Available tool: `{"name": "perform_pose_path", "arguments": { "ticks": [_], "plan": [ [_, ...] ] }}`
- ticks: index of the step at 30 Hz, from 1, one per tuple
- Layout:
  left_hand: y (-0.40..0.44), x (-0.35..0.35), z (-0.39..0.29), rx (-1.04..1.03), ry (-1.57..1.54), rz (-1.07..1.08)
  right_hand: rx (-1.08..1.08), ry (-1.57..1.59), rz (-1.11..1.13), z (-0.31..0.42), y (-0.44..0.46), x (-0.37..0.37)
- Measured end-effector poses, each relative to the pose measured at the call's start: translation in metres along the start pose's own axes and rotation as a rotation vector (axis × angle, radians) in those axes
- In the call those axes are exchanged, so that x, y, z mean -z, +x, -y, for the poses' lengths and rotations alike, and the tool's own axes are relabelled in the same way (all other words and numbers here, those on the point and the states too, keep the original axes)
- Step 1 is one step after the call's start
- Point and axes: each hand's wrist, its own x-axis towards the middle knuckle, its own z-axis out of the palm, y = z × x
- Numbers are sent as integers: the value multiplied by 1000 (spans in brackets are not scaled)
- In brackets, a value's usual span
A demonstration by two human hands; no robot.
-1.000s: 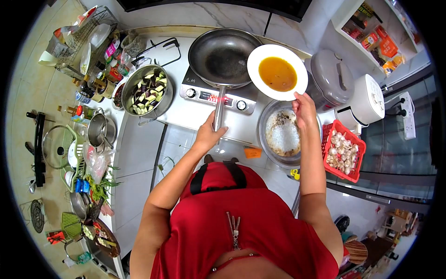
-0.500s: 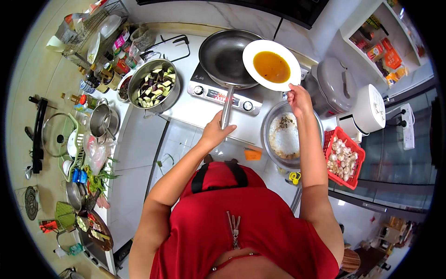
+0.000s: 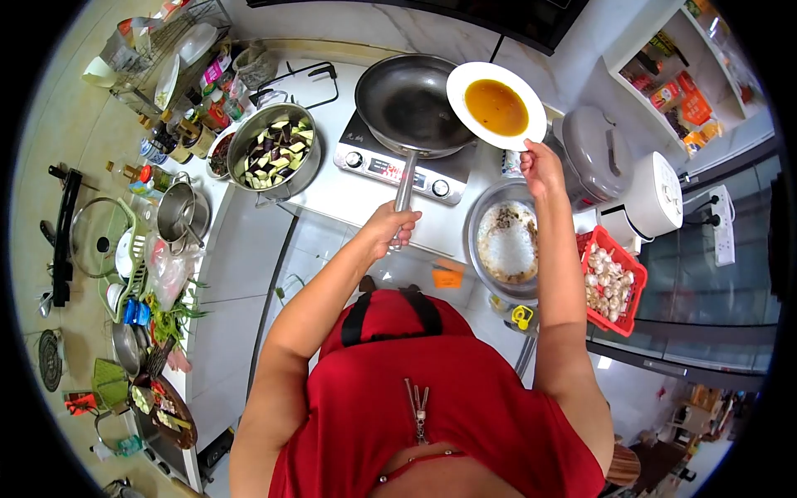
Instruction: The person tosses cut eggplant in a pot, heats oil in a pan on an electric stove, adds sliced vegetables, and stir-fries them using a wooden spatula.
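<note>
The handle [image 3: 407, 184] of the pan [image 3: 407, 98] is wrapped near its end by the curled fingers of the left hand [image 3: 388, 230]. The near rim of the plate [image 3: 538, 108], with amber liquid [image 3: 496, 107] in it, is pinched by the right hand [image 3: 543, 170]. The pan is set on the hob [image 3: 390, 171], its handle pointed toward the front edge of the white counter [image 3: 332, 194], its long axis slightly slanted. The round plate is held by the pan's right edge; its height cannot be told. A pot [image 3: 310, 164] of aubergine [image 3: 282, 153] is placed left, a basin [image 3: 476, 249] right. Behind, a marbled wall [image 3: 398, 30] is seen; below, tiled floor [image 3: 398, 270].
</note>
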Motion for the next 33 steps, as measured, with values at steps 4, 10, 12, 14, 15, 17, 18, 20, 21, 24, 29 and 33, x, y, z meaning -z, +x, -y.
{"name": "perform_pose_path", "arguments": {
  "ticks": [4, 10, 12, 14, 15, 17, 18, 20, 21, 24, 29, 33],
  "plan": [
    [-12, -9, -8, -48, 66, -50, 0, -21, -29, 2, -5, 14],
    [-20, -16, -20, -81, 152, -82, 8, -17, -30, 0, -4, 27],
    [-23, -20, -24, -88, 176, -109, 11, -15, -24, 0, -4, 28],
    [-26, -24, -29, -91, 197, -127, 9, 0, -15, 0, -2, 29],
    [-28, -26, -32, -90, 206, -133, 8, 7, -11, 0, -3, 28],
    [-28, -26, -35, -88, 209, -126, 7, 2, -4, 0, -4, 26],
    [-27, -24, -35, -86, 204, -115, 7, -1, 1, 0, -4, 24],
    [-25, -19, -34, -80, 187, -98, 0, -4, -3, -1, -1, 23],
    [-24, -16, -32, -74, 177, -91, -3, -5, -5, -2, 0, 21],
    [-23, -8, -24, -62, 109, -68, -6, -3, 1, -2, 0, 16],
    [-20, 4, -12, -38, 26, 18, -21, -15, 8, -6, 7, 12],
    [-13, 17, -10, -11, -19, 89, -31, -36, 9, -6, 11, 6]
  ]
}}
